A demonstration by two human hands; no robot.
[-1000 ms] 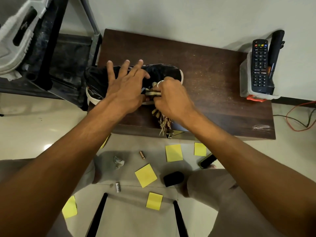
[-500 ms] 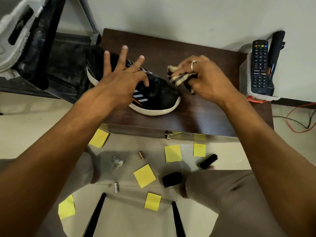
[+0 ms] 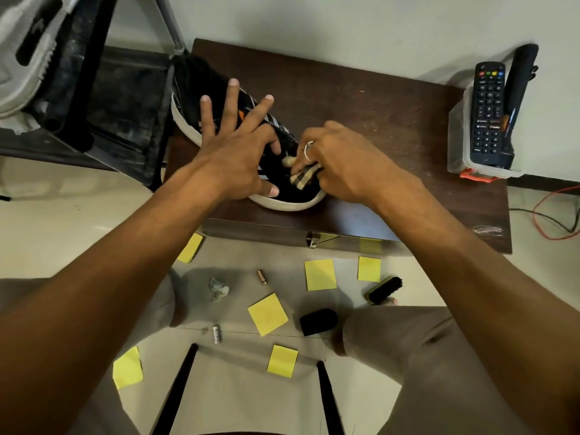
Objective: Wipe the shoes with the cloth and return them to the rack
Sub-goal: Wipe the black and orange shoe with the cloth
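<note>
A black shoe with white stripes and a white sole lies diagonally on the dark wooden table, toe towards me. My left hand presses flat on its middle, fingers spread, thumb at the sole's edge. My right hand, with a ring on one finger, is closed on a checked beige cloth and holds it against the toe. The dark metal shoe rack stands at the left with a grey-white shoe on it.
A clear plastic box with a remote stands at the table's right edge. On the floor lie several yellow sticky notes, a shoe brush, a black sponge, two batteries and crumpled paper. Cables run at the right.
The shoe was turned from lying on its side to sole-down and diagonal. My right hand lifted the cloth off past the toe, then brought it back down onto the toe.
</note>
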